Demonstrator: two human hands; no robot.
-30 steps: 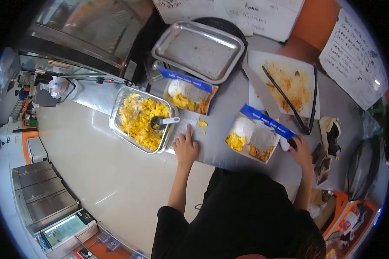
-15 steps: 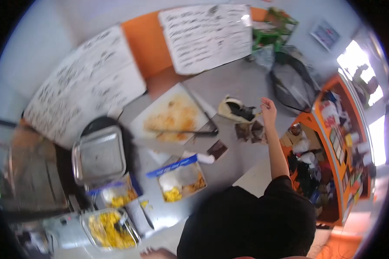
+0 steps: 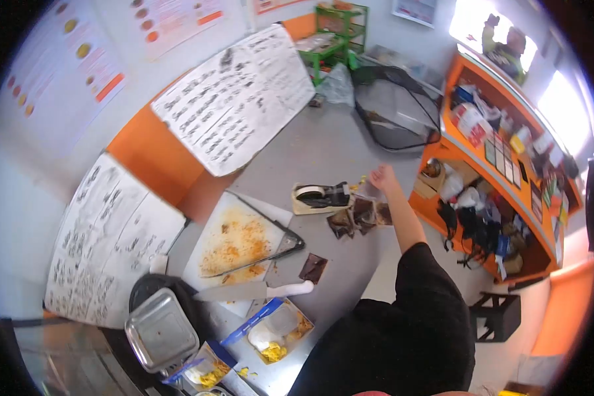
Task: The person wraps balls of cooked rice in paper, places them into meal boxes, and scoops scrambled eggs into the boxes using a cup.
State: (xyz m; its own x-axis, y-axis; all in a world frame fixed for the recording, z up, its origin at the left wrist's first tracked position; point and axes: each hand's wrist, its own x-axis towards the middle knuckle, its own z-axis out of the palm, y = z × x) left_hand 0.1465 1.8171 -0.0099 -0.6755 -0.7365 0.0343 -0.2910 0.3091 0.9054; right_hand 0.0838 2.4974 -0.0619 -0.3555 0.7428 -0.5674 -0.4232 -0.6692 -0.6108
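Note:
My right hand (image 3: 381, 177) is closed at the end of the outstretched arm, over the far right part of the grey table (image 3: 290, 155). Whatever its fingers hold is hidden or too small to name. Just below it lie several small packets of dark sauce (image 3: 363, 216), and something pale and see-through shows at the fingers. Left of the hand stands a tape dispenser (image 3: 320, 198) with a roll on it. A small yellow bit (image 3: 362, 179) is beside the fingers. My left hand is out of the picture.
A stained cutting board (image 3: 241, 241) and a large knife (image 3: 244, 291) lie left, near another dark packet (image 3: 313, 268). Open food boxes (image 3: 280, 330) stand at the near edge. A metal tray (image 3: 162, 330), black mesh cover (image 3: 396, 109) and orange shelf (image 3: 508, 218) surround the table.
The view has swung right, so things sit further left and the yellow food tray is mostly out of frame. My right hand stays by the packets; my left hand has left the view.

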